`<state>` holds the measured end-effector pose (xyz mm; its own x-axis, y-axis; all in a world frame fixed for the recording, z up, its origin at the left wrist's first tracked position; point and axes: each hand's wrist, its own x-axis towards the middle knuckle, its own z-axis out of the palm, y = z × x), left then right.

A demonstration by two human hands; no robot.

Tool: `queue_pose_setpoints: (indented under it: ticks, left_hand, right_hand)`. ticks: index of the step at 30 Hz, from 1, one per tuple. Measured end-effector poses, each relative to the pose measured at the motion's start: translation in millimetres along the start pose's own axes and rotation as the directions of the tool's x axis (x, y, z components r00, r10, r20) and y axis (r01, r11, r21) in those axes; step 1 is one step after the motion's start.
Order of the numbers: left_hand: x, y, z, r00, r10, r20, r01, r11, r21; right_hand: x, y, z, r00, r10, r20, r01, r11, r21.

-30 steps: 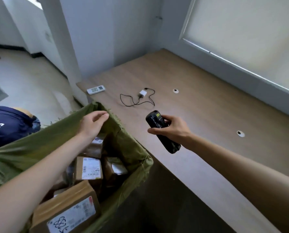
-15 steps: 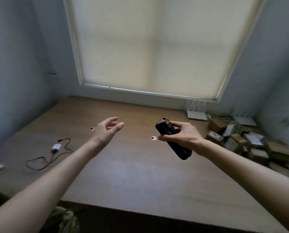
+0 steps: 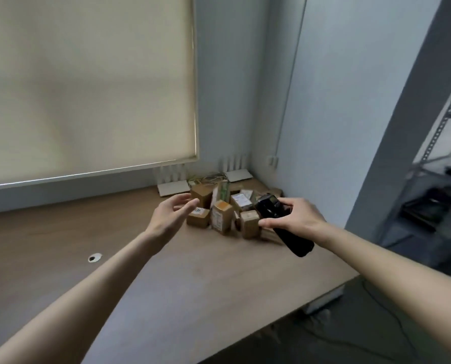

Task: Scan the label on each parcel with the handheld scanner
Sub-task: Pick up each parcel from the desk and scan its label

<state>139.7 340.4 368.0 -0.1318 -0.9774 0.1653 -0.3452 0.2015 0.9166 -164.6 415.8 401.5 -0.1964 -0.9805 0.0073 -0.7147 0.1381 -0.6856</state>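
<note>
Handheld scanner (image 3: 282, 227): black, elongated, tilted with its head up and far-left, tail down and near-right, held above the surface at right. Parcels (image 3: 224, 210): cluster of small brown cardboard boxes in the far right corner of the surface, packed close, several upright, some tilted. White labels visible on at least 3; 1 box carries an orange patch on top. Print illegible.

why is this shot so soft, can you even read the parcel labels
Head view: the whole frame is slightly motion-blurred, so the labels on the parcels are pale patches, unreadable. Light is dim and diffuse, coming through the drawn blind; shadows are faint. The wide lens bows the wall edges. The right hand grips the scanner; the left hand is open.
</note>
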Motion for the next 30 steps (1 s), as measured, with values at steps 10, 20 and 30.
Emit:
queue_pose_setpoints:
  ticks: [10,20,30]
  left_hand:
    - [85,18,166,0.98,-0.022,0.196,0.026,1.0,-0.016]
    - [220,-33,277,0.947,-0.062,0.317,0.048,0.997,0.053]
    - [324,-136,367,0.894,-0.261,0.364,0.227,0.964,0.135]
  right_hand:
    - [51,138,-80,0.949,0.25,-0.192,-0.24,0.968,0.072]
    - [182,212,-73,0.924,0.36,-0.129,-0.353,0.933,0.07]
    - [312,307,-14,0.852,0.523,0.041,-0.523,0.843,0.128]
